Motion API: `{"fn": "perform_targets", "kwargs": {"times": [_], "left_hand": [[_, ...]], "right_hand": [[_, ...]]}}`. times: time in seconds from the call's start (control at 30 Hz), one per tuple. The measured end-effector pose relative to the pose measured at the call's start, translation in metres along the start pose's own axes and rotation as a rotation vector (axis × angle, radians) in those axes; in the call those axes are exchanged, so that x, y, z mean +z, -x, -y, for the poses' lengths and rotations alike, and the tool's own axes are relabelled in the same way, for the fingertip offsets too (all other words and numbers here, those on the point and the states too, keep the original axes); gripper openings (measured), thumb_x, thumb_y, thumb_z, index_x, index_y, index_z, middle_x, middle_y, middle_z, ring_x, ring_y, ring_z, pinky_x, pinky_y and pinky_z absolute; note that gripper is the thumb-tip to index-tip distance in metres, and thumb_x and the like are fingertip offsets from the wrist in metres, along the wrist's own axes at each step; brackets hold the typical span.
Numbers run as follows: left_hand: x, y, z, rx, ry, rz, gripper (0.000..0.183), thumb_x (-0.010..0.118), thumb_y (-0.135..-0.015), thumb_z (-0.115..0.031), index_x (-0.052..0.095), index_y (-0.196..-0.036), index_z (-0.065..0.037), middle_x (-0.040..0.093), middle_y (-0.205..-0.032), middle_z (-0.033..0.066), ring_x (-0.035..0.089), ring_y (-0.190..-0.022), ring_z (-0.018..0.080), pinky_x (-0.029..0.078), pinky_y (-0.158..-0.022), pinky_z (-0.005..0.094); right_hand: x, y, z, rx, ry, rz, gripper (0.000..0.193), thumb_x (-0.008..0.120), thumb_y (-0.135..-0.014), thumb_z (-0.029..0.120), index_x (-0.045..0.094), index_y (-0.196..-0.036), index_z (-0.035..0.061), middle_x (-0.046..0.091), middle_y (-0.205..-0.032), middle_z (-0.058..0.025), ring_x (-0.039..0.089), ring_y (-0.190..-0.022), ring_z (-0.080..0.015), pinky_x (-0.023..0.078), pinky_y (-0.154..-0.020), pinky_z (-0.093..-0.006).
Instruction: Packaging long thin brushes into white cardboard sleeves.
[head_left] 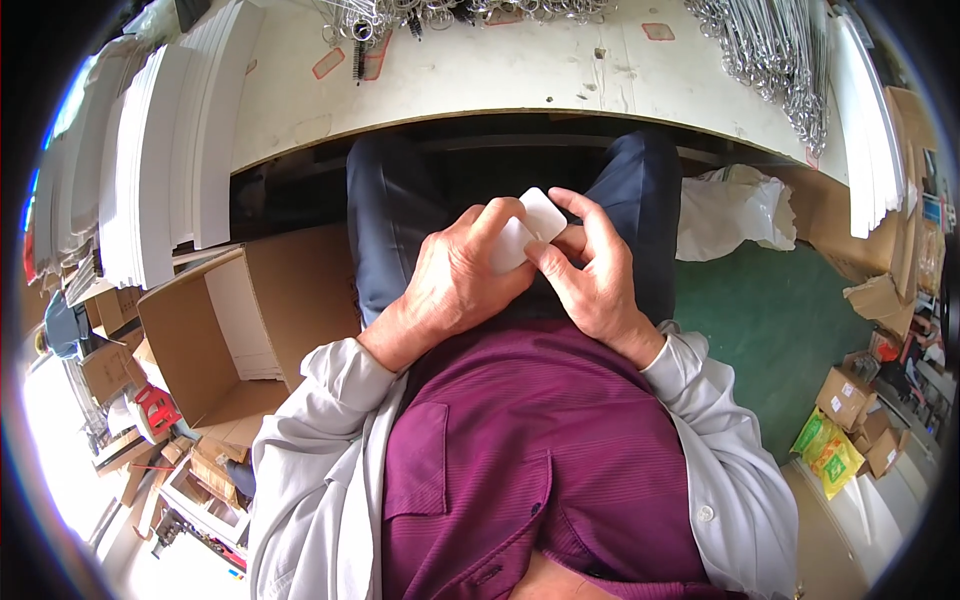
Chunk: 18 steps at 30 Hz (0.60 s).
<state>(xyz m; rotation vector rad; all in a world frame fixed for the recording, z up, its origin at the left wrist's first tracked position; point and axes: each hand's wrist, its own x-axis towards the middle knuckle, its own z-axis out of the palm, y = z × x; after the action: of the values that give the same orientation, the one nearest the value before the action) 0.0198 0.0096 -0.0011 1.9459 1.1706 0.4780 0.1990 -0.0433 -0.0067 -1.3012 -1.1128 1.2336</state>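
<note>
Over my lap, both hands hold a small white piece with rounded corners, which looks like plastic. A second white part shows beneath the fingers of my left hand; whether the two are joined, I cannot tell. My left fingers curl over that lower part. With thumb and forefinger, my right hand grips the upper part at its right edge. The other right fingers bend behind it and are partly hidden.
Ahead is a white worktable with metal rings and brushes at its far edge. Metal wire pieces lie right; stacked white strips stand left. An open cardboard box sits by my left leg, crumpled white sheeting by my right.
</note>
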Motion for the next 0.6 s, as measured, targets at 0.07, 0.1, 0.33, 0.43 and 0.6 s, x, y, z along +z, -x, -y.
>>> {"fn": "perform_targets", "kwargs": {"times": [0.07,0.1,0.33,0.43,0.6], "left_hand": [[0.001,-0.002,0.000,-0.002,0.016,0.018,0.046,0.083,-0.081,-0.013,0.058,-0.121,-0.011,0.071,-0.105,0.0183,0.075,-0.092,0.0362,0.061,-0.075,0.0414],[0.003,-0.002,0.000,-0.003,0.016,0.018,0.046,0.083,-0.081,-0.013,0.058,-0.121,-0.011,0.071,-0.105,0.0183,0.075,-0.092,0.0362,0.061,-0.075,0.0414],[0.004,0.001,-0.002,-0.098,0.036,-0.062,0.069,0.083,-0.081,-0.019,0.044,-0.136,-0.008,0.072,-0.103,0.0238,0.074,-0.091,0.0433,0.062,-0.076,0.0484],[0.003,0.001,-0.003,-0.137,0.029,-0.030,0.077,0.083,-0.080,-0.020,0.040,-0.143,-0.007,0.073,-0.103,0.0247,0.075,-0.091,0.0428,0.062,-0.077,0.0490],[0.007,0.003,-0.001,-0.111,0.012,-0.031,0.078,0.083,-0.080,-0.021,0.040,-0.144,-0.007,0.073,-0.103,0.0248,0.075,-0.091,0.0421,0.062,-0.076,0.0485]], "right_hand": [[-0.002,-0.001,-0.002,0.087,0.047,0.052,0.032,0.070,-0.097,0.008,0.063,-0.126,-0.0050,0.075,-0.093,-0.0188,0.076,-0.082,-0.0261,0.059,-0.075,-0.0328],[-0.002,-0.004,-0.005,0.086,0.047,0.053,0.032,0.070,-0.097,0.008,0.063,-0.126,-0.0050,0.075,-0.093,-0.0188,0.076,-0.082,-0.0261,0.059,-0.075,-0.0328],[0.001,-0.012,0.005,-0.423,0.612,0.086,0.033,0.071,-0.095,0.013,0.068,-0.124,-0.0041,0.075,-0.093,-0.0200,0.070,-0.073,-0.0347,0.057,-0.067,-0.0405],[0.000,-0.014,-0.001,-0.424,0.544,0.067,0.029,0.071,-0.096,0.016,0.072,-0.117,-0.0043,0.075,-0.091,-0.0191,0.069,-0.072,-0.0337,0.056,-0.067,-0.0410],[0.005,-0.014,0.000,-0.311,0.503,0.008,0.021,0.073,-0.093,0.012,0.077,-0.106,-0.0031,0.076,-0.089,-0.0171,0.071,-0.075,-0.0317,0.056,-0.068,-0.0395]]}}
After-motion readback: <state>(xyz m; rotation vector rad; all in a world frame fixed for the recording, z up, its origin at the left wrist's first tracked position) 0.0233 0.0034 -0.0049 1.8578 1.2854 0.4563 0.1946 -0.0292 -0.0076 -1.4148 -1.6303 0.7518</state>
